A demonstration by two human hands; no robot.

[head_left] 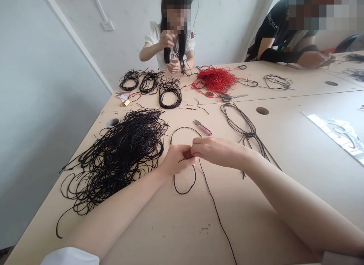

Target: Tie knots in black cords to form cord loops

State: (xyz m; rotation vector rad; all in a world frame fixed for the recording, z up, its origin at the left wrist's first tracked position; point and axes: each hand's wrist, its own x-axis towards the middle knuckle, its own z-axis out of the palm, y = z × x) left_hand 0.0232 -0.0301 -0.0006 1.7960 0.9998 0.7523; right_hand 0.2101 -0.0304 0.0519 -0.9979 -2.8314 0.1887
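My left hand (179, 158) is closed on a thin black cord (215, 208), its fingers pinched together. Against it, my right hand (203, 147) also pinches the cord, fingertips meeting the left ones. One loop of cord curves above the hands and another hangs below them, while a long tail runs down to the front edge of the view. Just beyond my hands lie small pink-handled snips (203, 127). The exact spot where the fingers meet the cord is partly hidden.
A large tangled pile of black cords (127, 147) lies left. Tied black cords (249, 134) lie right. Farther back are coiled black bundles (170, 98), red cords (215, 81) and dark scissors (227, 98). Two people sit across the table (287, 143), their hands busy.
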